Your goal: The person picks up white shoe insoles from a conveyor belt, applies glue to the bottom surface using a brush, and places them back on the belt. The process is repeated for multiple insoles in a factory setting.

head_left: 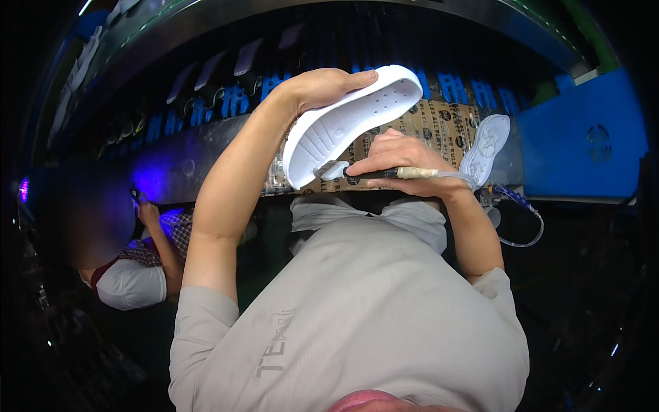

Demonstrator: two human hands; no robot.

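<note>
A white shoe sole (353, 123) is tilted up in front of me, its hollow inner side toward me with ribs and small holes. My left hand (326, 89) grips its far upper edge, thumb lying along the rim; the other fingers are hidden behind it. My right hand (405, 159) is closed around a brush (374, 174) with a dark handle and a clear tube running from its back end. The brush's bristles touch or nearly touch the near end of the sole. To the right of my right hand lies another white sole (486, 150).
Brown printed cardboard (449, 127) covers part of the bench. A blue box-shaped machine part (583, 141) stands at the right. Beyond the bench is a dark line with blue holders (453, 88) and hanging soles (247, 58). Another person (134, 278) works at the left.
</note>
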